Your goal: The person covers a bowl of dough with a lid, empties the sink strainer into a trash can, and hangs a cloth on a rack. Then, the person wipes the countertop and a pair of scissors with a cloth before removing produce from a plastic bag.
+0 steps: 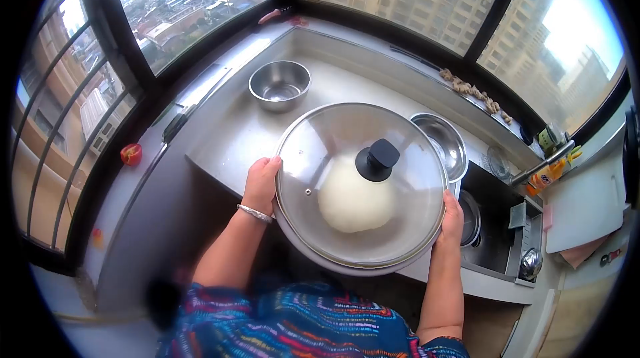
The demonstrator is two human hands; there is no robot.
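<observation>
Between my two hands is a wide round pan (333, 259), covered by a glass lid (300, 151) with a black knob (378, 160). Through the glass shows a pale, rounded lump of dough (353, 205). My left hand (262, 183) grips the pan's left rim, a silver bangle (255, 213) on its wrist. On the right side my right hand (451, 219) grips the rim, thumb up along the edge. The fingers beneath the pan are hidden. The pan is held up in front of my body, over the counter's front edge.
On the steel counter (223, 151) stands a metal bowl (280, 85); another metal bowl (443, 145) is partly behind the lid. To the right is a sink (490, 251) with a pan in it. A cut tomato (131, 154) and a knife (177, 125) lie along the left ledge. Ginger (470, 88) lines the windowsill.
</observation>
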